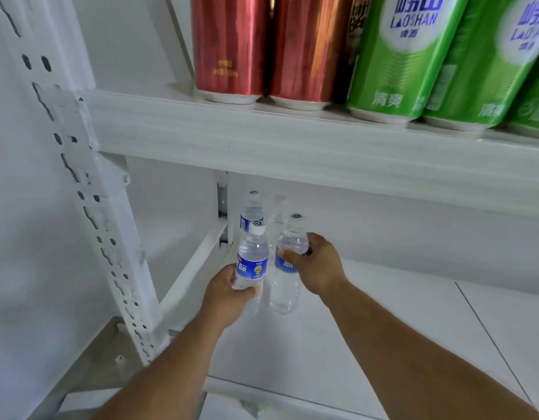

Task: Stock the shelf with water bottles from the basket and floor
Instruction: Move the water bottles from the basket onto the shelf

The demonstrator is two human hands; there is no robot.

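My left hand [228, 294] grips a clear water bottle [252, 256] with a blue label and white cap, held upright at the left end of the lower white shelf [368, 322]. My right hand [315, 266] wraps around a second, similar water bottle [288, 277] just to its right, its base at the shelf surface. A third water bottle [251, 212] stands behind them near the back wall. A faint bottle shape beside it looks like a reflection.
The upper shelf [292, 140] carries red cans [231, 47] and green Laoshan cans [407, 56] directly overhead. A perforated white upright [89, 207] and a side rail [195, 268] bound the shelf on the left. The lower shelf runs on to the right.
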